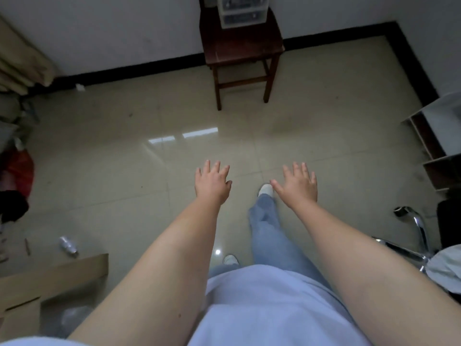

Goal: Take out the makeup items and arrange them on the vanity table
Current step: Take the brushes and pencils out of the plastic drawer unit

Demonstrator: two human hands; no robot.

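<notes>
Beyond the fingers [212,168], a dark wooden stool [243,49] bears a clear plastic drawer box [242,11]. Under them, glossy tile floor [124,158]. Right of them, shiny chrome chair legs [414,226]; left, matt cardboard [50,278].

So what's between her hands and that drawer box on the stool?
Only bare tiled floor in the head view. Both hands, left and right, hang open, far short of the drawer box on the stool.

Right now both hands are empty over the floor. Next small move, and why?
Probably step toward the wooden stool and reach for the clear drawer box on it. The left hand and right hand are open, held out over bare tile, holding nothing, and the box sits well beyond them by the wall. Its contents can't be made out from here.
</notes>
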